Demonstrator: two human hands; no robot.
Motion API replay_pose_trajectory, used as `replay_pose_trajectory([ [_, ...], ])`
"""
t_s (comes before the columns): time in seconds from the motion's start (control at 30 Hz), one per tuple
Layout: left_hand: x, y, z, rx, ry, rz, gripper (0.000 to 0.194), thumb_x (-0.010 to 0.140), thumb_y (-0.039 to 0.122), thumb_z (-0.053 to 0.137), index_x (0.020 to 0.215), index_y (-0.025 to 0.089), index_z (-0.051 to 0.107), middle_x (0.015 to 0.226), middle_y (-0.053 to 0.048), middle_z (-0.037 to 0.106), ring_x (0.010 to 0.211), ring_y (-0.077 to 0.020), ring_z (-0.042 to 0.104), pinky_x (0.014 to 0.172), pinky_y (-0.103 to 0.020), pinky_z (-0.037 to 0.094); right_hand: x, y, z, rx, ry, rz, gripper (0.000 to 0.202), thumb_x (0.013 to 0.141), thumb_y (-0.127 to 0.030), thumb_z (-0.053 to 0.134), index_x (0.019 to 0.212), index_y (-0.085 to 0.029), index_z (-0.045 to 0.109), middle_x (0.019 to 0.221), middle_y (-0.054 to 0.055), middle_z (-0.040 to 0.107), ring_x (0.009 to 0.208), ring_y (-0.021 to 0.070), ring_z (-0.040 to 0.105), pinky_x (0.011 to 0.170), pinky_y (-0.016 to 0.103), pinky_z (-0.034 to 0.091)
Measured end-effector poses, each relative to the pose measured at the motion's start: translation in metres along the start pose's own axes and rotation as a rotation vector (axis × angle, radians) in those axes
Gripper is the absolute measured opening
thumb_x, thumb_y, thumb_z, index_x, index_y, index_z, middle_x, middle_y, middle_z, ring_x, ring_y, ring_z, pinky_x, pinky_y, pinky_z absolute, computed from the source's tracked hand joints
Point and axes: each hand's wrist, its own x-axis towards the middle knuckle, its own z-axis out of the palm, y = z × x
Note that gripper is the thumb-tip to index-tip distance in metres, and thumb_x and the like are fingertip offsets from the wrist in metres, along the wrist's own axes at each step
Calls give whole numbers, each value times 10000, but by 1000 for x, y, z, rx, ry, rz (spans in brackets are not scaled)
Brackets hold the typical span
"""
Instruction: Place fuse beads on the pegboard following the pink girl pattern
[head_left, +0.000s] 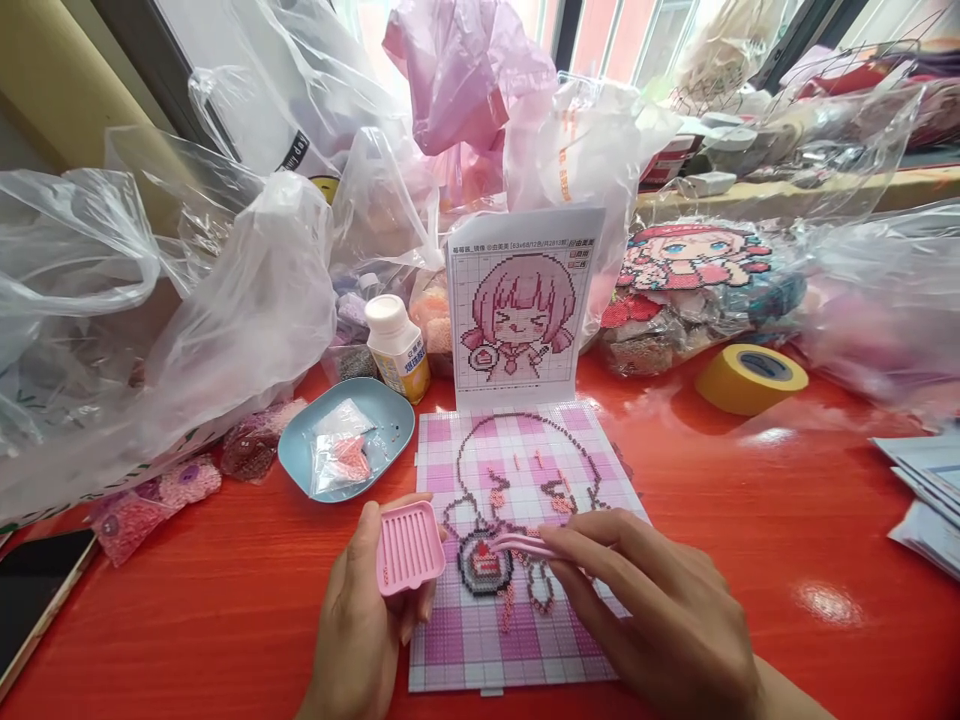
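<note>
Left of the pink-and-white checked square pegboard's (525, 655) centre, our left hand (360, 610) grips a ridged pink plastic tray (411, 550); our right hand (660, 600) pinches pink tweezers (525, 543) over it. A bumped wrist could scatter loose beads.

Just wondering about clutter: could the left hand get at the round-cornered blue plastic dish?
Probably yes: the left hand, though holding a ridged pink plastic tray, is near it, nothing between.
</note>
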Motion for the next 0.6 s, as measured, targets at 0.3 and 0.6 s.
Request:
replay_pose_trajectory([
  [0.3,3,-1,-3,-1,24,-56,513,641,675,621,667,163,633,448,11,520,404,-103,378,386,-212,330,0,4,-4,-24,-24,1,150,887,-122,557,998,-113,657,753,53,674,669,98,632,568,184,477],
  [0.6,7,-4,-5,-28,113,-172,590,631,698,608,889,172,677,419,36,467,399,-117,371,400,-231,360,8,7,-2,-138,-18,14,171,938,-197,480,903,-176,647,637,0,684,520,77,650,438,166,450],
])
